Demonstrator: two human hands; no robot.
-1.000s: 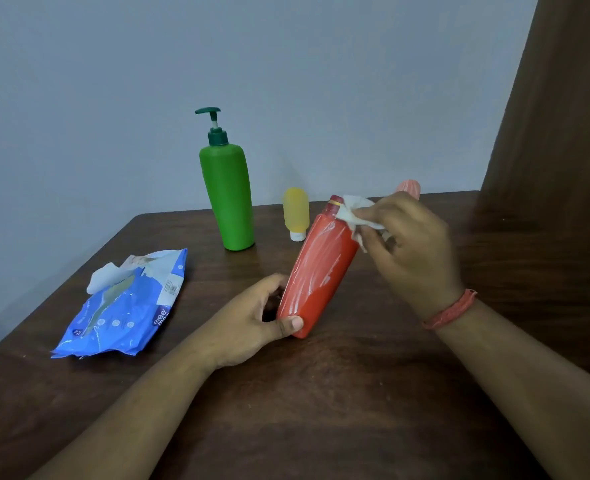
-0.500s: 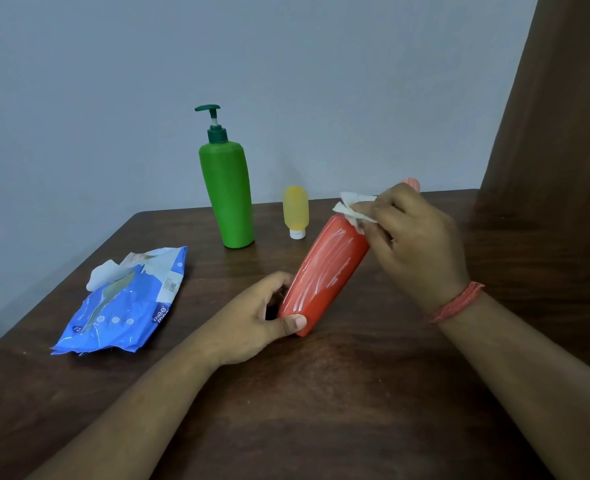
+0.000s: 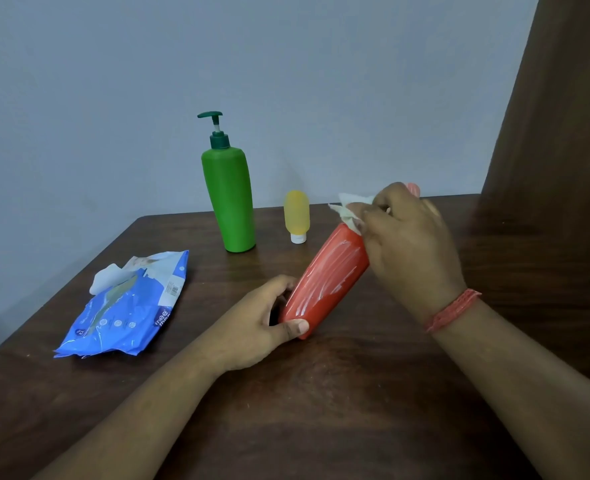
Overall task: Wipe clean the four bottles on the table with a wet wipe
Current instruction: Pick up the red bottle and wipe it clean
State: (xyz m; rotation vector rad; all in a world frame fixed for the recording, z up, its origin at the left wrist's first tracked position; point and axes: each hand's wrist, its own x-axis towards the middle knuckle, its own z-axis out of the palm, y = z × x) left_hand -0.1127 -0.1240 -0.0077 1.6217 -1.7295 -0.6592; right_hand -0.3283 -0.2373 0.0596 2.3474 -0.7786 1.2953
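We have the red bottle (image 3: 326,278) tilted over the dark wooden table (image 3: 321,410), its base near us and its top leaning far and to the right. Our left hand (image 3: 262,323) curls round the base, thumb across the near edge. Our right hand (image 3: 404,237) pinches the white wet wipe (image 3: 347,211) against the upper end of the bottle, where its cap is hidden under the fingers.

To do this well, we keep the base gripped firmly so the bottle cannot twist, then draw the wipe in long strokes down the body, turning the bottle bit by bit with the left hand so every side gets covered. The pale streaks on the body are probably moisture, so we overlap our strokes.

The green pump bottle (image 3: 229,202) and the small yellow bottle (image 3: 297,214) stand at the far side; a pinkish cap (image 3: 414,188), likely the fourth bottle, peeks out behind our right hand. The blue wipes pack (image 3: 127,306) lies to the left.
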